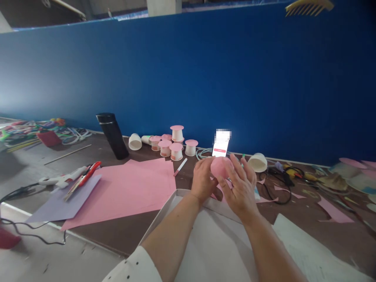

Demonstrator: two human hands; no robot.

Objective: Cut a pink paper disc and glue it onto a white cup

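Between my two hands is a round pink paper disc (pixel 219 167), its face turned up toward me. My left hand (pixel 202 179) curls round its left side and underneath. On the right, my right hand (pixel 241 188) grips its edge with the thumb and fingers, the other fingers stretched out. What lies under the disc is hidden by my hands. Just behind them a lit phone (pixel 221 145) leans upright. To the left stand several white paper cups (pixel 176 152) topped with similar pink discs, one stacked above the others.
Pink sheets (pixel 138 188) and a lilac sheet (pixel 70 199) lie left, with a red box cutter (pixel 85 178) and white glue gun (pixel 63 178). A white box lid (pixel 217 243) sits below my forearms. Nearby are a black bottle (pixel 113 137), a marker (pixel 180 167) and paper scraps (pixel 333 211).
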